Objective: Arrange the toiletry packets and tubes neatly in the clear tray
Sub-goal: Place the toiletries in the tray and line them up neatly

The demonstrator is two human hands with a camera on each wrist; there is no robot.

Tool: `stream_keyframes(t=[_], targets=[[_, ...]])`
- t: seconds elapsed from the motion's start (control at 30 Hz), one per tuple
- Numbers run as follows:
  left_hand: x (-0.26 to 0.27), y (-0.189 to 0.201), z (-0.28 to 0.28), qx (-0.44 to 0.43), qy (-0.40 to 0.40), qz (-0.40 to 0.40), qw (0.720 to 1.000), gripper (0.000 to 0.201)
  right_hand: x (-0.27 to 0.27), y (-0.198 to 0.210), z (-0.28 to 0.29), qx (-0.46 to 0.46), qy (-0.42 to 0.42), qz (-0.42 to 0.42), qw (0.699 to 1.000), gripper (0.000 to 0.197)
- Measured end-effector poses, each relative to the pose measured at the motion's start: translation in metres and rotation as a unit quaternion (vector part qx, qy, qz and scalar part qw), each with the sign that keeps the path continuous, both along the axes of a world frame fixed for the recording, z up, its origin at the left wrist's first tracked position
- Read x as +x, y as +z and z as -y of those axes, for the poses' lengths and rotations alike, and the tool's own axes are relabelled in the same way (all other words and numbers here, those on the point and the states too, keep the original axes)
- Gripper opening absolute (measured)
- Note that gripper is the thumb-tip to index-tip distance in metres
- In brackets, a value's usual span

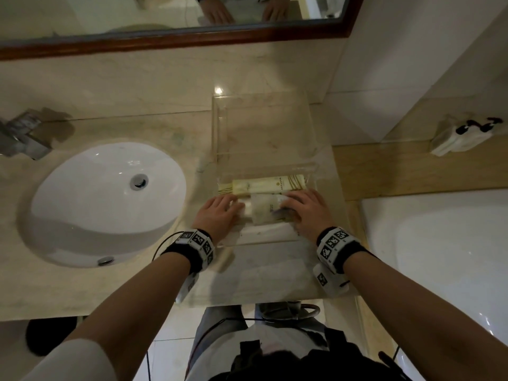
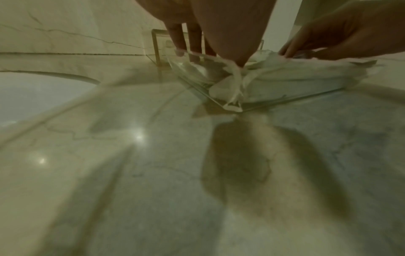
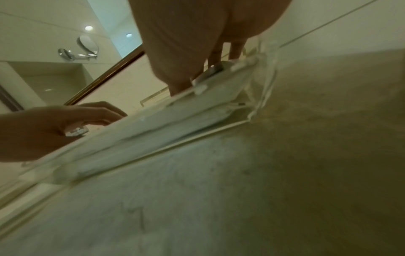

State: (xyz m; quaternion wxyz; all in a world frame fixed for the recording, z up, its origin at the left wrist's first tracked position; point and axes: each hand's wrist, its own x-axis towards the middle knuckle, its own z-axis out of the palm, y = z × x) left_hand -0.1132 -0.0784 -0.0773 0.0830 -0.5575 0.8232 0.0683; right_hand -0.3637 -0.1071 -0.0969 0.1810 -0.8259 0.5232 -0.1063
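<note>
Packets (image 1: 268,207) in the clear tray (image 1: 220,125): both hands' fingers (image 1: 229,200) rest loosely extended on them.

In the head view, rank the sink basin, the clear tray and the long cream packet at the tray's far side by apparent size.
1. Sink basin, largest.
2. Clear tray, smaller, though its transparent edges make its extent unsure.
3. Long cream packet, plainly smallest, lying inside the tray.

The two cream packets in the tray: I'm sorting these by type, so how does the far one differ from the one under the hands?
The far packet lies long and flat across the clear tray, untouched; the near packet looks shorter and sits between the left hand and right hand, which both touch it. The far one shows gold stripes; the near one's ends are covered. Both are cream with printing.
</note>
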Motion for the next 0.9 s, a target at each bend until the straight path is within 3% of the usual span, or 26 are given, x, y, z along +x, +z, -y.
stream_keyframes(t=[0.1, 0.17, 0.23, 0.33, 0.47, 0.6, 0.77, 0.83, 0.9], targets=[[0.001, 0.000, 0.002, -0.013, 0.022, -0.011, 1.000, 0.043, 0.003, 0.008, 0.005, 0.002, -0.052, 0.029, 0.998, 0.032], [-0.004, 0.000, 0.002, -0.008, 0.083, -0.038, 0.996, 0.050, 0.007, 0.013, 0.010, 0.022, -0.091, 0.026, 0.995, 0.040], [-0.011, -0.002, 0.002, 0.026, 0.126, -0.046, 0.991, 0.057, 0.013, 0.016, 0.015, 0.048, -0.110, 0.000, 0.993, 0.046], [-0.019, -0.007, 0.003, 0.051, 0.129, -0.025, 0.990, 0.062, 0.020, 0.015, 0.020, 0.096, -0.147, -0.037, 0.984, 0.053], [-0.027, -0.007, 0.006, 0.040, 0.140, -0.015, 0.989, 0.063, 0.015, 0.013, 0.023, 0.107, -0.170, -0.016, 0.979, 0.054], [-0.017, -0.005, 0.006, 0.034, 0.201, -0.064, 0.977, 0.059, 0.002, 0.011, 0.022, 0.085, -0.255, 0.044, 0.962, 0.046], [-0.003, -0.003, 0.006, 0.027, 0.282, -0.085, 0.955, 0.055, -0.002, 0.008, 0.017, 0.083, -0.323, 0.006, 0.943, 0.035], [0.002, 0.002, 0.010, 0.076, 0.367, -0.104, 0.921, 0.048, -0.006, 0.005, 0.016, 0.113, -0.350, -0.026, 0.930, 0.034], [0.005, 0.005, 0.011, 0.145, 0.390, -0.110, 0.903, 0.037, -0.009, 0.005, 0.014, 0.130, -0.330, -0.063, 0.933, 0.034]])
